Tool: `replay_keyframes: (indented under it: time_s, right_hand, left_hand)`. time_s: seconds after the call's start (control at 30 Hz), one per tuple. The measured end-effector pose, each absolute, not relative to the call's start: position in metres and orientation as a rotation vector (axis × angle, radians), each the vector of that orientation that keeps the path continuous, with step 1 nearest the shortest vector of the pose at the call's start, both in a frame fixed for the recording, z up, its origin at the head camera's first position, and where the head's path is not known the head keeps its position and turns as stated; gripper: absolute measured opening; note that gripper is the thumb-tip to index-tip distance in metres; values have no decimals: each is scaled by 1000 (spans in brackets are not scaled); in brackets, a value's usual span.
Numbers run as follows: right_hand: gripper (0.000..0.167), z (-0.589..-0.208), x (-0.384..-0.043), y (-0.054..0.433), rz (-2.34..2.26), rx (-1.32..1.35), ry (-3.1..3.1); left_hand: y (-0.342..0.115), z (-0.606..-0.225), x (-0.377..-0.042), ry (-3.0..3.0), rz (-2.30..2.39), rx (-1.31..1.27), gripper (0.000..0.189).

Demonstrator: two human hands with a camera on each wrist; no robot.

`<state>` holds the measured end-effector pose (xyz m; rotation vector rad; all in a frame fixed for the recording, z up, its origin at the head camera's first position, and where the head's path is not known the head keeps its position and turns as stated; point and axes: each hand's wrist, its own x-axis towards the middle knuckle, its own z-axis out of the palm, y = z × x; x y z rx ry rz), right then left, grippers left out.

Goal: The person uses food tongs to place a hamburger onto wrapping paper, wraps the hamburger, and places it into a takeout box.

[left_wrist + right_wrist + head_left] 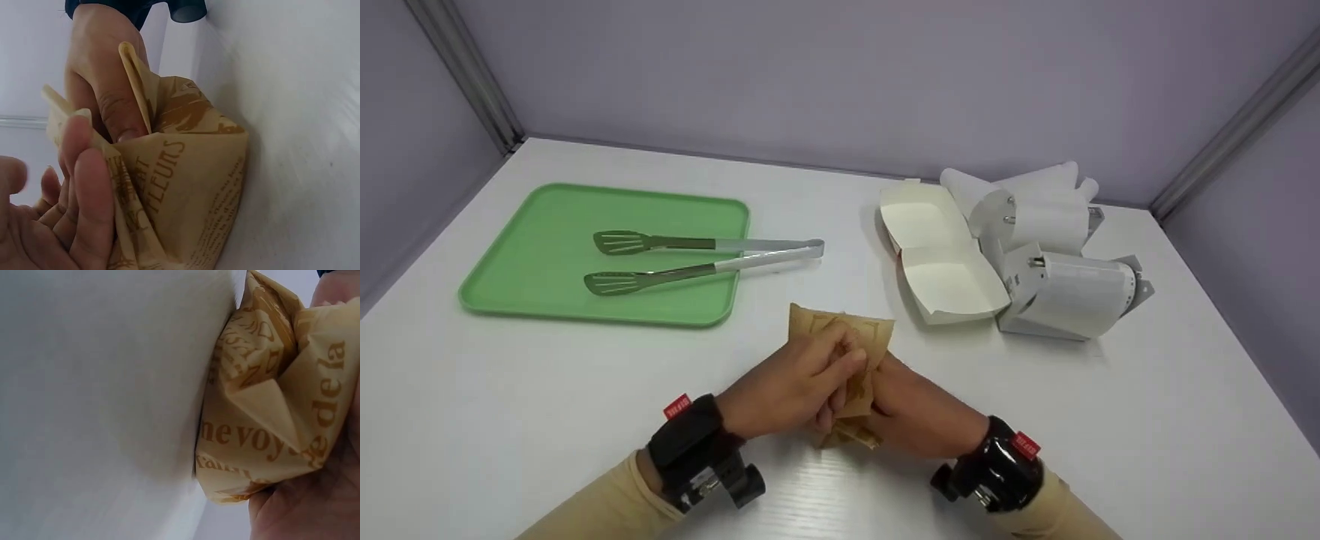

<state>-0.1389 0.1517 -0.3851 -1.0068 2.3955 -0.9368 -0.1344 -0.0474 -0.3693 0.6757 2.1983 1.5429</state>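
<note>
Table, white (607, 390); clock centred at its near middle. Tray, green (547, 225), 10 o'clock. Dispensers, white, two (1084, 289), 2 o'clock. Box, pale, opened flat (930, 217), 1 o'clock. Tongs, slotted (684, 243), on the tray, handles past its 3 o'clock rim. Right hand (919, 412), curled round a brown paper parcel (259, 427) at centre. Left hand (799, 379), grasping its folds from 9 o'clock. Parcel contents hidden; probably light, soft, easily creased or torn; best held broadly by both sides, lightly.

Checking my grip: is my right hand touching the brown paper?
Touching; the right wrist view shows the brown paper lying against the palm of the right hand.
</note>
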Motion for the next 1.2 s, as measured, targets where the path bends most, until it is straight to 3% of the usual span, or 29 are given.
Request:
replay_keyframes:
  time_s: [0.1,0.17,0.33,0.37,0.6,0.83,1.2]
  right_hand:
    - [16,-384,-138,155,-825,-959,2478]
    - [28,-384,-138,157,-824,-946,2476]
    - [86,-384,-138,160,-902,-957,2482]
    - [90,-384,-138,161,-930,-948,2478]
    - [93,-383,-140,157,-1050,-944,2425]
    - [108,-382,-140,156,-1106,-896,2388]
    - [111,-383,-140,158,-1104,-911,2422]
  left_hand:
    - [-47,-371,-134,2219,1498,664,5]
    - [-46,-372,-134,2267,1464,658,8]
    - [-47,-372,-133,2485,1310,673,11]
    - [-48,-371,-132,2522,1273,673,12]
    - [-55,-372,-123,2688,1020,781,44]
    - [-61,-380,-115,2857,995,1017,14]
    - [-63,-380,-109,2936,1004,1262,13]
